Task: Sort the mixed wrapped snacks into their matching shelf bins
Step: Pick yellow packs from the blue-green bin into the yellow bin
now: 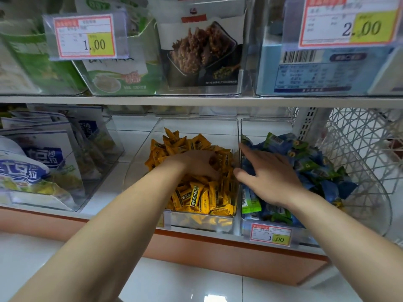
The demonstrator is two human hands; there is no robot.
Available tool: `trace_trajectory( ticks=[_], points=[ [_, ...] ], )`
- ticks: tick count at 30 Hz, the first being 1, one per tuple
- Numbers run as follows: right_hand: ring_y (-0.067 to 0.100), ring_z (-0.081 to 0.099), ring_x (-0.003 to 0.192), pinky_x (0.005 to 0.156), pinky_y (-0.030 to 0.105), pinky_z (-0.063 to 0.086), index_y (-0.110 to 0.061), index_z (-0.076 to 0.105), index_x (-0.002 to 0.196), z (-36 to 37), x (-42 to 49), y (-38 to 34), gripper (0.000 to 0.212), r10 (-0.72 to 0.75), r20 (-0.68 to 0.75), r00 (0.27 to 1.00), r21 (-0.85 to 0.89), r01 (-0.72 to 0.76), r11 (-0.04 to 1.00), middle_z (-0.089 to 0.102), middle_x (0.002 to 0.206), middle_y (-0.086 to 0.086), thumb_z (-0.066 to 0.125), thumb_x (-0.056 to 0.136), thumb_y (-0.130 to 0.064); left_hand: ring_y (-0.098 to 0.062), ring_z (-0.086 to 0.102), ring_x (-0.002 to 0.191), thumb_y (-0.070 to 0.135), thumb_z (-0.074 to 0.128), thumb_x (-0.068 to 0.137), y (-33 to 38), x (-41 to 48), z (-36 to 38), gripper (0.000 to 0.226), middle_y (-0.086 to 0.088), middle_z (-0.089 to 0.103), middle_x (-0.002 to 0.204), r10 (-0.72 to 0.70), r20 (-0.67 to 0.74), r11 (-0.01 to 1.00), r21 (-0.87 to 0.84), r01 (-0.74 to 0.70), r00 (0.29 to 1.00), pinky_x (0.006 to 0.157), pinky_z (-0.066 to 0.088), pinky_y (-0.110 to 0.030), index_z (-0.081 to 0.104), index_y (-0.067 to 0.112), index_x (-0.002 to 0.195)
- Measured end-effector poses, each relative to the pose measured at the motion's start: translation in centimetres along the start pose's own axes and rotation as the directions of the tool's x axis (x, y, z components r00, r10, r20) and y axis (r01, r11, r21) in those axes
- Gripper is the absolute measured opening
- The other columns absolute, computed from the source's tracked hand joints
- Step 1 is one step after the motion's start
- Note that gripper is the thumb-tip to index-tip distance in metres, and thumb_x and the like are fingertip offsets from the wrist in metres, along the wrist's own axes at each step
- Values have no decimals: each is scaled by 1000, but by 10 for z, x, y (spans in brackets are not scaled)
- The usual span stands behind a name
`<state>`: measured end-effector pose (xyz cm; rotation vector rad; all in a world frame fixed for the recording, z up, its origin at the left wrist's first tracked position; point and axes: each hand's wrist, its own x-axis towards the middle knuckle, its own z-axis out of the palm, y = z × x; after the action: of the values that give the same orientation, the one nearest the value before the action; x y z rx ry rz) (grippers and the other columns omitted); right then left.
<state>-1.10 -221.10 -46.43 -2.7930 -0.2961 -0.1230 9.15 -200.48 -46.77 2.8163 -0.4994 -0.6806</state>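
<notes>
A clear middle bin (196, 121) holds a heap of yellow wrapped snacks (197, 192). My left hand (196, 163) reaches palm down into this heap, its fingers curled into the wrappers, with their tips hidden. A clear bin (270, 122) to the right holds blue and green wrapped snacks (314, 162). My right hand (269, 176) lies on those blue packets with fingers spread and straight. Its index finger points to the wall between the two bins, and its thumb is at that wall.
A bin of white and blue bags (43, 162) stands at the left of the same shelf. The upper shelf (196, 100) overhangs close above, carrying bins and price tags. A white wire basket (359, 149) is at the far right. A price tag (270, 234) hangs on the right bin's front.
</notes>
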Motion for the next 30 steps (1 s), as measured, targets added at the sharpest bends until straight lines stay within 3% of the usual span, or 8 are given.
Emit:
trace_trajectory(
  ticks=[4,10,15,19,21,24,26,30],
  points=[
    [18,33,142,113,40,23,-39,9,155,-1,-1,0,82,5,5,1000,6,-5,1000,37,156,-7,20,83,-77,-21,56,105,57,68,78,2,-1,5,67,-2,62,127,-3,-1,1000,19,3,1000,82,45,-34,53,25,135],
    [20,32,142,114,41,21,-40,9,154,-2,-3,-1,79,9,13,1000,5,-9,1000,36,157,-6,23,86,-77,-18,53,106,51,71,77,4,-10,3,77,0,57,136,20,10,999,34,-20,1000,76,40,-30,42,31,145],
    [20,33,142,114,41,22,-40,9,154,-3,-2,-1,83,4,14,1000,7,-4,1000,36,156,-7,19,82,-79,-16,60,109,36,75,78,-7,-20,-3,57,6,59,126,90,-103,975,-195,-109,991,83,48,-29,57,30,133],
    [21,35,140,113,42,22,-40,10,154,-3,-2,-2,82,12,12,1000,10,-12,1000,40,154,-6,20,82,-78,3,65,92,39,77,80,-27,-39,-13,26,27,69,98,6,-357,805,-553,-217,934,81,48,-17,69,53,101],
    [22,36,139,113,42,23,-39,11,154,-3,-2,-3,81,14,9,1000,10,-14,1000,41,153,-5,21,83,-77,4,67,83,34,78,81,-36,-45,-14,19,23,72,89,-38,-420,735,-627,-260,907,73,46,-20,71,49,91],
    [22,36,140,113,43,23,-39,11,154,-4,-3,-4,83,17,14,1000,8,-17,1000,40,154,-4,19,81,-78,2,67,83,37,81,78,-41,-51,-16,21,19,73,86,-99,-415,744,-634,-209,904,72,43,-20,69,52,86],
    [23,34,141,114,42,22,-39,11,154,-5,-3,-5,83,19,14,1000,6,-19,1000,38,155,-4,19,81,-77,0,66,93,37,81,79,-40,-54,-16,24,21,71,94,-106,-395,804,-573,-155,913,74,43,-18,68,52,92],
    [22,35,141,113,41,23,-39,12,154,-5,-3,-6,84,21,8,1000,5,-21,1000,39,155,-5,18,80,-79,-28,41,137,35,77,82,-30,-53,-18,75,-3,43,151,-155,-401,977,-201,78,903,104,39,-37,42,30,148]
  ],
)
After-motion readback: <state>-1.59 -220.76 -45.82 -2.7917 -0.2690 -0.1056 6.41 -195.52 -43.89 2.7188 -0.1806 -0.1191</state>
